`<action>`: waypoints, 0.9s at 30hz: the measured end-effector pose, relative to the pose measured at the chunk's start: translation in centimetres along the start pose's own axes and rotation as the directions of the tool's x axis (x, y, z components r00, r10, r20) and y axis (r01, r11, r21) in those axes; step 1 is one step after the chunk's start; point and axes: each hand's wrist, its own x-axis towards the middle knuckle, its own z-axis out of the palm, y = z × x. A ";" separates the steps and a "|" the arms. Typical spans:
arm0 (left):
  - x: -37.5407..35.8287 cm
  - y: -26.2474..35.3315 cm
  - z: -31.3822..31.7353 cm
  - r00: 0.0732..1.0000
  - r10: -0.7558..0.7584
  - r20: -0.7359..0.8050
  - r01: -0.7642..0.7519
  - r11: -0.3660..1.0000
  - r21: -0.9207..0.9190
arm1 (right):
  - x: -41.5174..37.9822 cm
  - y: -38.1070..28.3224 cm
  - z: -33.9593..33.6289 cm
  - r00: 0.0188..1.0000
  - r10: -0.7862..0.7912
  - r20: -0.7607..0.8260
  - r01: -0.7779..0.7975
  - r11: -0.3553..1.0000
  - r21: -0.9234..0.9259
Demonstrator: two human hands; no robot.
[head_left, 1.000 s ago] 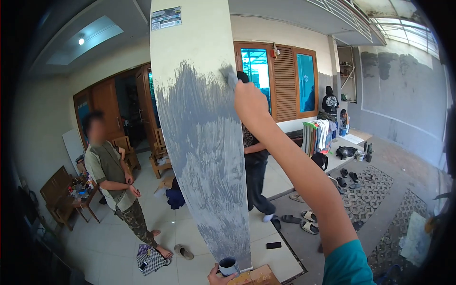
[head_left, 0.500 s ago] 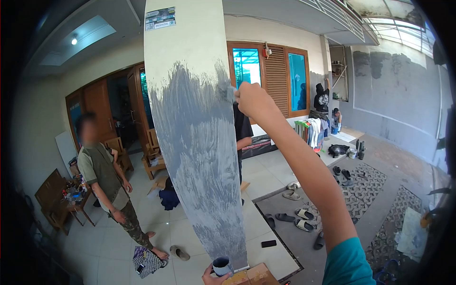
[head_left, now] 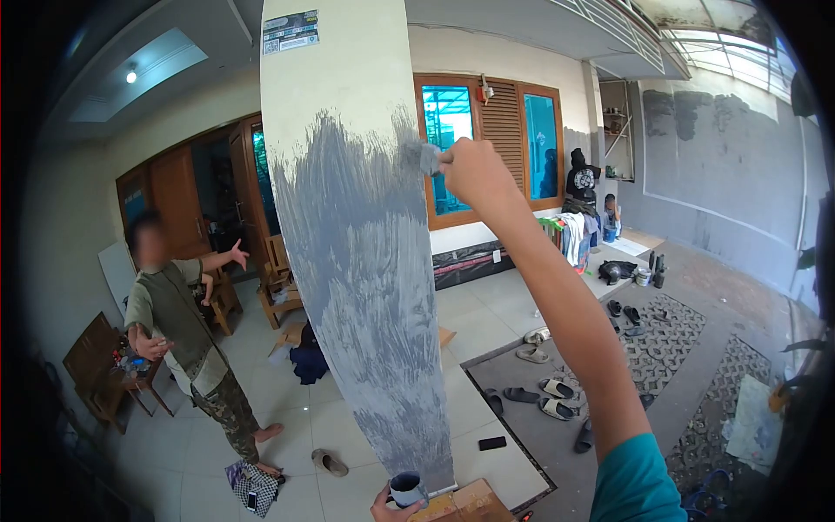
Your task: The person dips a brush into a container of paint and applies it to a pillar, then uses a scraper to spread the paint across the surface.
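My right hand (head_left: 477,174) is raised and closed round the handle of a paintbrush (head_left: 426,159). The grey-coated bristles are by the right edge of the pillar (head_left: 365,252), near the top of its grey paint. Above that paint the pillar is cream, with a sticker (head_left: 290,32) near its top. Low in the view, my left hand (head_left: 391,509) holds a small cup (head_left: 406,489) of grey paint near the pillar's foot, above a cardboard box (head_left: 474,505).
A person (head_left: 178,322) stands left of the pillar, arms spread. Two people (head_left: 581,174) are by the far wall. Sandals (head_left: 557,398) and a phone (head_left: 492,443) lie on the ground to the right. Wooden chairs (head_left: 277,283) stand behind.
My right hand and the brush have shifted slightly right. The person at left has spread both arms. The dark-clothed person behind the pillar is no longer visible.
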 end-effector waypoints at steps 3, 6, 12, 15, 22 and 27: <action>0.1 0.5 0.3 0.995 0.095 -0.005 -0.095 0.995 -0.004 | 1.7 -0.4 -0.3 0.996 0.002 -0.090 -0.001 1.000 0.007; 0.1 1.5 0.0 0.993 0.114 0.021 -0.114 0.993 0.033 | 1.9 -0.3 1.2 0.989 -0.028 -0.145 0.033 0.999 0.027; 0.1 0.5 -0.1 0.997 0.075 0.007 -0.074 0.996 -0.038 | 0.0 -0.1 0.3 0.999 0.017 0.028 -0.017 1.000 -0.006; 0.4 0.5 -0.2 0.994 0.106 0.027 -0.105 0.994 -0.012 | 1.2 -0.9 -0.6 0.998 0.019 -0.066 -0.019 1.000 -0.003; 0.2 0.3 0.0 1.000 0.012 0.025 -0.011 0.998 -0.068 | 0.8 1.6 2.1 1.000 0.015 0.005 -0.016 0.997 0.072; 0.3 -1.7 0.1 1.000 -0.004 0.021 0.005 0.998 -0.058 | 0.9 -1.1 -1.2 0.995 0.008 -0.097 0.000 0.996 0.084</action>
